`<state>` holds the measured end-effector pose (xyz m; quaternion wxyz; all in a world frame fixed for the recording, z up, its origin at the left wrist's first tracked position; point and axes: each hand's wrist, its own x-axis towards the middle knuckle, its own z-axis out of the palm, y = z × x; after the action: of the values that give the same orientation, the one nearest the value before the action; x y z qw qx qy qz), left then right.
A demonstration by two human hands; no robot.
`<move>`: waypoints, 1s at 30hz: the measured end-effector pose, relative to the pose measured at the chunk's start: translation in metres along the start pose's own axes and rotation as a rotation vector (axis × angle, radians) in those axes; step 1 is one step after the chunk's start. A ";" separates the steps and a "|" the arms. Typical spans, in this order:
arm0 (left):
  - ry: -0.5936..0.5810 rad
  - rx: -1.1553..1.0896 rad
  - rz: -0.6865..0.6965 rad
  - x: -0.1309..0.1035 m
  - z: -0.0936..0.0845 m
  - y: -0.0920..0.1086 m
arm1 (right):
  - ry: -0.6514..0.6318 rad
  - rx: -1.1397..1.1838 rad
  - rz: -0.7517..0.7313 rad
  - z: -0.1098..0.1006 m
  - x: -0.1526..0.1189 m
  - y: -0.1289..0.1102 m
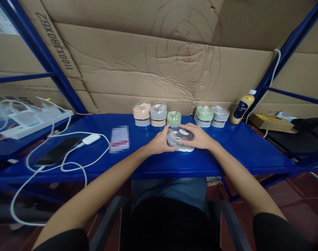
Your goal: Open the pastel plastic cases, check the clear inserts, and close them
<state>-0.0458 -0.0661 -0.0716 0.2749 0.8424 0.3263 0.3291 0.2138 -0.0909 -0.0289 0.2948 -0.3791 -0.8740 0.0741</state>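
Observation:
A small grey lidded container (178,135) with a glossy see-through cover and a round white label rests near the middle of the blue table. My left hand (159,142) wraps around its left side, thumb at the front. From the right, my right hand (200,136) curls over it, with the thumb lying across the front of the lid. Just behind the hands stands a green lidded container (174,118), its lower part partly hidden. To its left are a peach-topped stack (142,113) and a grey-topped stack (158,114).
Further right stand a green-topped stack (204,115), a grey-topped stack (220,115) and a yellow drink bottle (243,106). A blurred-out flat item (119,139) lies left of my hands. Beyond it are a phone (59,151), white cables and a power strip (36,122). Cardboard (117,62) backs the blue table (242,150).

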 end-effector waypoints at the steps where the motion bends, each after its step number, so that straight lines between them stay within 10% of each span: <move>1: -0.003 0.016 0.007 -0.001 0.001 0.002 | -0.013 -0.012 0.004 0.002 0.000 -0.002; 30: -0.070 0.007 0.053 0.005 -0.004 -0.010 | -0.200 -0.437 0.043 0.010 0.004 -0.037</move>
<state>-0.0500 -0.0549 -0.0739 0.2742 0.8628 0.2950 0.3054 0.1829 -0.1132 -0.0222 0.1160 -0.4433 -0.8858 -0.0732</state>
